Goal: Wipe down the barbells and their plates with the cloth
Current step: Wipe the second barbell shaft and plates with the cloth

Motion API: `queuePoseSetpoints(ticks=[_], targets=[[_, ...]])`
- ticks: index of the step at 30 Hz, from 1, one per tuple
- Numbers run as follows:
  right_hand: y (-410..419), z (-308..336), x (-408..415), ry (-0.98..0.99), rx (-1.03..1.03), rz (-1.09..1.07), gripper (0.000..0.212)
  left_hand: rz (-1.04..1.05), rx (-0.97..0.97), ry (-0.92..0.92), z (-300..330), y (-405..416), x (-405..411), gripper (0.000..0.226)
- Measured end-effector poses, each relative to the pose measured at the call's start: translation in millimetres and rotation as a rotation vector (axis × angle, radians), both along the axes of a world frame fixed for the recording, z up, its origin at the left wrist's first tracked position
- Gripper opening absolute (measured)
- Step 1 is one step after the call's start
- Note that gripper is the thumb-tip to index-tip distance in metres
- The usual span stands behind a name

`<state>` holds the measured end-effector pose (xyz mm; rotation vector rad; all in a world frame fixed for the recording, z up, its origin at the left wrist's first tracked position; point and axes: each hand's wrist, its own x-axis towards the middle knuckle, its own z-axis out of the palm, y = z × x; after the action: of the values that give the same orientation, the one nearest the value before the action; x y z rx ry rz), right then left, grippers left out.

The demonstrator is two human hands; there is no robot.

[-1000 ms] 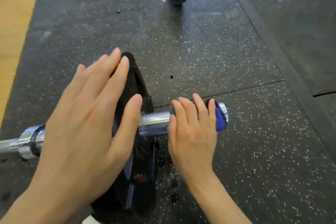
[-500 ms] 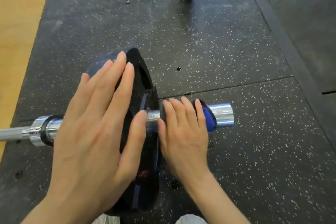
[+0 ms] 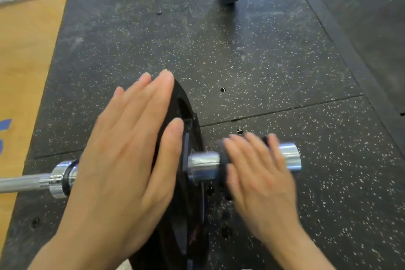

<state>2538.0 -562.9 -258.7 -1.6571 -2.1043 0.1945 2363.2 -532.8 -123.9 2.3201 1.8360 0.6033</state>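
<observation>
Your left hand [image 3: 122, 160] lies flat, fingers straight, against the plate [image 3: 186, 193]; your right hand [image 3: 258, 177] curls over the dark cloth [image 3: 223, 155] on the barbell sleeve [image 3: 203, 166], blurred. Risk: the upright plate may roll or tip if your bracing slackens.

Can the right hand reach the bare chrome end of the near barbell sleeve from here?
Probably yes. The right hand already lies over the chrome sleeve, and its bare end sits just beyond the fingers, with nothing in between.
</observation>
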Motion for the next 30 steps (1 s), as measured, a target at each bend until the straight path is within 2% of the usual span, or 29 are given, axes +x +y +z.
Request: queuePoseSetpoints(ticks=[3, 6, 9, 12, 14, 17, 19, 22, 24, 27, 30], targets=[[4, 7, -6, -0.048, 0.018, -0.191, 0.043, 0.013, -0.053, 0.012, 1, 0, 6, 0.057], [6, 8, -50, 0.009, -0.062, -0.052, 0.040, 0.006, -0.048, 0.070, -1, -2, 8, 0.058], [11, 5, -24, -0.063, -0.020, 0.086, 0.038, 0.003, -0.053, 0.072, 0, -5, 6, 0.059], [7, 10, 8, -0.110, -0.028, -0.089, 0.040, -0.016, -0.039, 0.050, -2, -11, 7, 0.060], [8, 13, -10, -0.081, -0.065, -0.103, 0.038, -0.019, -0.012, 0.056, -3, -14, 8, 0.060], [12, 15, -33, -0.076, -0.056, 0.127, 0.035, -0.025, -0.006, 0.063, -5, -20, 7, 0.061], [15, 14, -18, -0.142, -0.042, 0.207, 0.037, -0.030, 0.001, 0.057, -5, -24, 6, 0.061], [7, 12, 3, -0.151, 0.005, 0.025, 0.038, -0.028, 0.010, 0.046, -4, -24, 8, 0.061], [2, 7, -19, -0.094, 0.029, -0.062, 0.037, -0.026, 0.015, 0.048, -5, -23, 9, 0.061], [-3, -3, -47, -0.054, 0.058, 0.036, 0.038, -0.021, 0.002, 0.054, -5, -21, 8, 0.061], [4, 1, -11, -0.133, 0.057, 0.080, 0.038, -0.011, -0.003, 0.029, -3, -19, 8, 0.061]])
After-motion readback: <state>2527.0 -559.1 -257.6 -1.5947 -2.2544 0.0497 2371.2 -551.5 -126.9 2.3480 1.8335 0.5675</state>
